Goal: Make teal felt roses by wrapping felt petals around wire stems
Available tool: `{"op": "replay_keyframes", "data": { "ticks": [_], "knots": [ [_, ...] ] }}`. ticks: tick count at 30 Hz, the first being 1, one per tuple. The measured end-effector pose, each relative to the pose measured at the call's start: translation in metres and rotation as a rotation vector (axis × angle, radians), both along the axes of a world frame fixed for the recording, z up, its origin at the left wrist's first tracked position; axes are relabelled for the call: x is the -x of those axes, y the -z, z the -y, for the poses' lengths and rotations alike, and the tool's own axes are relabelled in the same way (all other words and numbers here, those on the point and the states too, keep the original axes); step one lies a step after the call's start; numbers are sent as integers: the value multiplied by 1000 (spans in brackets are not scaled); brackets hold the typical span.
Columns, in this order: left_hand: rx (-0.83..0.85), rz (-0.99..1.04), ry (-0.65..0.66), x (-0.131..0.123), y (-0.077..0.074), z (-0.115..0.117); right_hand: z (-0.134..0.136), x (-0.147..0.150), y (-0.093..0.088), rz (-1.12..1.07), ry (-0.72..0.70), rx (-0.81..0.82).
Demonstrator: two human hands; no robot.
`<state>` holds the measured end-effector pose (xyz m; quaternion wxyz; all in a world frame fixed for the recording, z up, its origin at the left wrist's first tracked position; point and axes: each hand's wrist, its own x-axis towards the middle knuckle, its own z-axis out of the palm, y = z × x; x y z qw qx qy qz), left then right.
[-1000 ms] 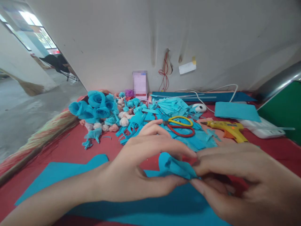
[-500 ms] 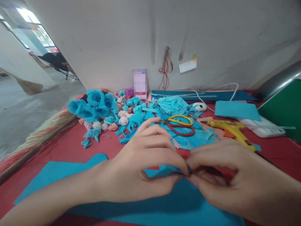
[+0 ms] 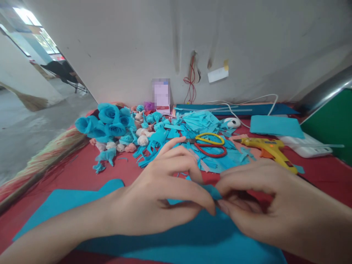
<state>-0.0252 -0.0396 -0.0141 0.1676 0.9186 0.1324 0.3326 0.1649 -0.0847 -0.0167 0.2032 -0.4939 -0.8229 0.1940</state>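
A small piece of blue crepe paper (image 3: 212, 190) shows between my two hands, partly hidden by the fingers. My right hand (image 3: 255, 198) pinches it between thumb and index finger. From the other side my left hand (image 3: 167, 187) closes its thumb and index finger on it; the other fingers are loosely curled. Beneath both hands a large sheet of blue crepe paper (image 3: 159, 245) lies flat. Scissors (image 3: 210, 150) with one yellow and one red handle rest just beyond my left hand. A yellow hot glue gun (image 3: 272, 146) lies behind my right hand.
Blue paper roses (image 3: 110, 121) are bunched at the back left beside small pink and white paper flowers (image 3: 143, 140). Blue paper scraps (image 3: 200, 123) cover the back middle. A white power strip (image 3: 310, 146) sits at right on the red table cover (image 3: 82, 168), near a phone-like screen (image 3: 161, 96).
The fingertips have shifted on the small paper piece, and more of its blue shows above them. My left index fingertip has moved slightly down and left. The view has shifted a little.
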Motion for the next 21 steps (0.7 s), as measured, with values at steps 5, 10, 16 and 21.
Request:
{"op": "replay_keyframes", "data": {
  "ticks": [5,10,16,21],
  "knots": [
    [74,20,-17,0,2,1,-5,0,-4,-68,-109,54],
    [106,74,-46,2,6,2,-4,-1,-6,-64,-48,-61],
    [42,84,-80,1,4,2,0,-1,-7,-104,-34,-102],
    [-88,94,-77,1,1,2,-9,-3,-10,-145,-118,-94]
  ]
}}
